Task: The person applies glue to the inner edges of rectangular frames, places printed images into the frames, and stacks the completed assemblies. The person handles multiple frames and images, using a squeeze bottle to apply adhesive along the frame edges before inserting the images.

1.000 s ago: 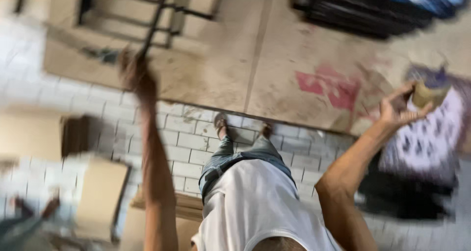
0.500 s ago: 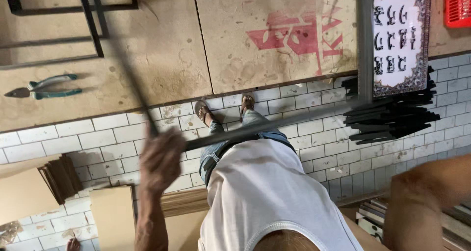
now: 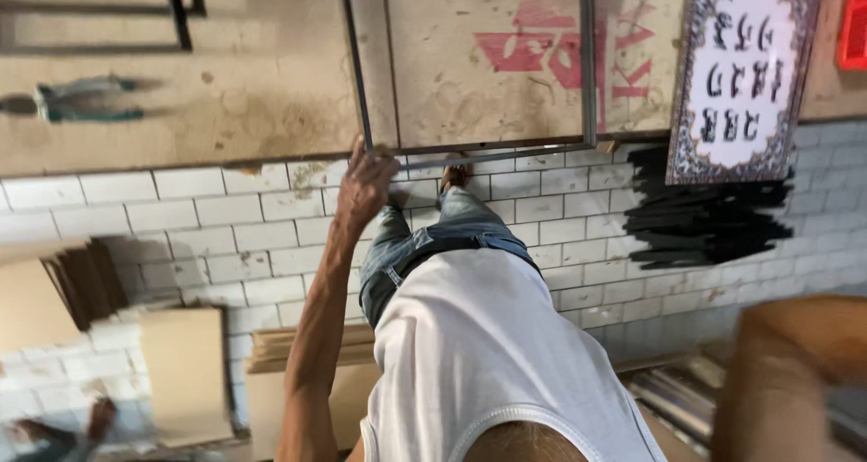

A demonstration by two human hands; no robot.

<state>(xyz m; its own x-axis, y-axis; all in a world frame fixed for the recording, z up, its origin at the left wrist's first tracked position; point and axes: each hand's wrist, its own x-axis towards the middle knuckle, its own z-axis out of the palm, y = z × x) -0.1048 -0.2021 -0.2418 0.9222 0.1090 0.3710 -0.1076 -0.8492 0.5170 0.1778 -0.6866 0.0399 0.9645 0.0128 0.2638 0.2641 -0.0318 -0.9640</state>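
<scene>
My left hand (image 3: 366, 186) grips the near left corner of a thin grey metal rectangular frame (image 3: 587, 74). The frame lies flat on a stained plywood board (image 3: 262, 110) with a red mark. Only my right forearm (image 3: 795, 372) shows, blurred at the bottom right; its hand is out of view. My white vest and jeans fill the lower middle, and my feet stand at the board's edge.
A picture with an ornate border (image 3: 741, 74) lies at the upper right above a pile of black strips (image 3: 704, 218). Teal-handled pliers (image 3: 81, 101) and a dark frame (image 3: 181, 19) lie on the board's left. Cardboard sheets (image 3: 185, 372) rest on the white tiled floor (image 3: 181, 218).
The metal frame, held up at a slant before, now lies flat on the board. My left hand has moved forward to its near corner. My right arm has dropped low on the right.
</scene>
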